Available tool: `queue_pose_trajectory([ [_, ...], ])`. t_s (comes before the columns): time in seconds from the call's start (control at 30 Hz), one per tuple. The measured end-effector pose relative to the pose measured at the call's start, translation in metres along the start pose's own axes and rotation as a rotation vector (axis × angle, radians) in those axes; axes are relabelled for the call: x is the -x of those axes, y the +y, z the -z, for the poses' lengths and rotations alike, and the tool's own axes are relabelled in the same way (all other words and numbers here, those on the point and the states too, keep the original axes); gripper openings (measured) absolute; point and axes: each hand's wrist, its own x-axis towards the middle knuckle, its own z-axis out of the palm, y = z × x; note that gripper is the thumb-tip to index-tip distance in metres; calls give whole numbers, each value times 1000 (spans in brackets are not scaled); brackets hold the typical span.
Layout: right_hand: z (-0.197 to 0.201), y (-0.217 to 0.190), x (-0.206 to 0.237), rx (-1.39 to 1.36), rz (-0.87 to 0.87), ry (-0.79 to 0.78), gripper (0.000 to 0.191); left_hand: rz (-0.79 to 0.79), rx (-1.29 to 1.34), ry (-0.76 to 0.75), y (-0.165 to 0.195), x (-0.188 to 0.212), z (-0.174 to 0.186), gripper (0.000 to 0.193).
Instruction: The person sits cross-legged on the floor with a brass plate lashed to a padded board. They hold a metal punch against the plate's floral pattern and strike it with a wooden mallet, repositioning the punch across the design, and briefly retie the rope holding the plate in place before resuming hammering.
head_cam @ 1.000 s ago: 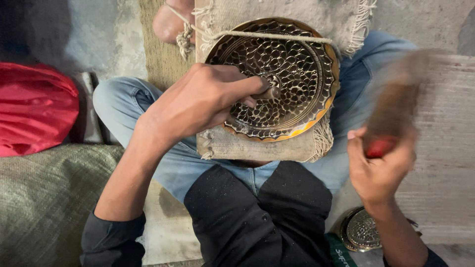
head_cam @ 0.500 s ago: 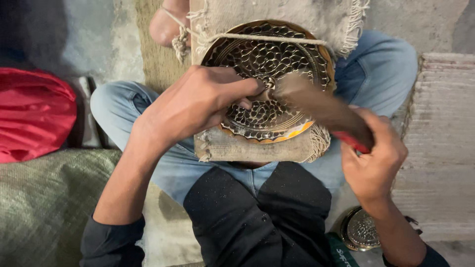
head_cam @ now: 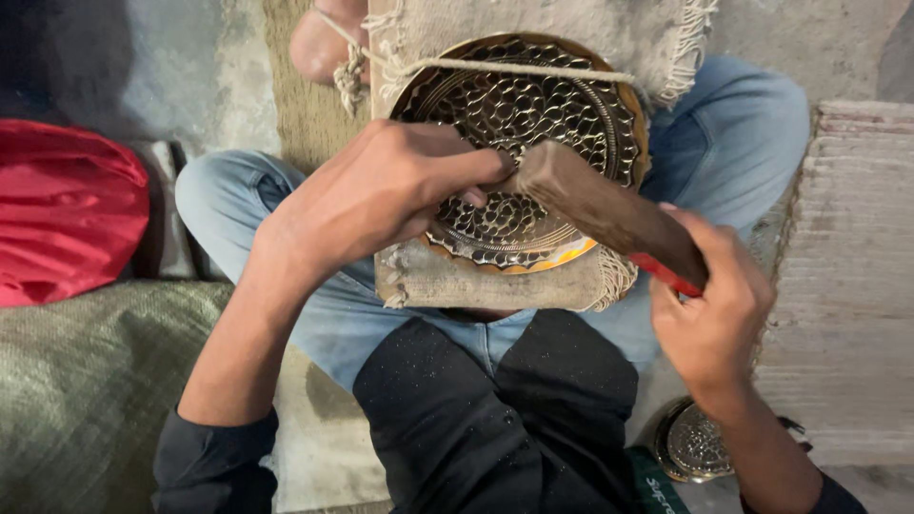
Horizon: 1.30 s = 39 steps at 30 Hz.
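Far to my left lies a red bundle [head_cam: 67,214], well apart from the work. My left hand [head_cam: 381,195] is curled tight over the near-left part of the brass plate [head_cam: 533,143], fingers pinched narrow around something slim; whether it is a punch I cannot tell, since the knuckles hide it. The plate rests on a fringed cloth pad [head_cam: 476,281] across my knees, bound by a cord [head_cam: 514,67]. My right hand [head_cam: 709,314] is wrapped firmly round the red-handled end of a wooden mallet [head_cam: 600,209]. Its long axis slants up and leftward from that grip, its head touching my left fingertips over the plate's middle. A second small plate [head_cam: 695,443] sits by my right forearm.
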Motion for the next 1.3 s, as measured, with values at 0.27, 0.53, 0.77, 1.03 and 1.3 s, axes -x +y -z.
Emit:
queue_pose_trajectory([
  [0.27, -3, -9, -3, -165, -73, 66, 35, -30, -4, -7, -2, 1, 2, 51],
  [0.53, -6, -8, 3, -130, -69, 84, 37, -1, 38, -12, -2, 1, 1, 57],
  [0.77, -8, -4, 7, 52, -5, 48, 46, -5, 21, -10, -4, 1, 0, 49],
  [1.03, 6, 6, 8, -225, -182, 76, 39, 68, 22, 43, 4, 15, -3, 52],
  [1.3, 7, 0, -2, -172, -106, 195, 51, 53, -9, 60, -1, 16, -8, 54],
])
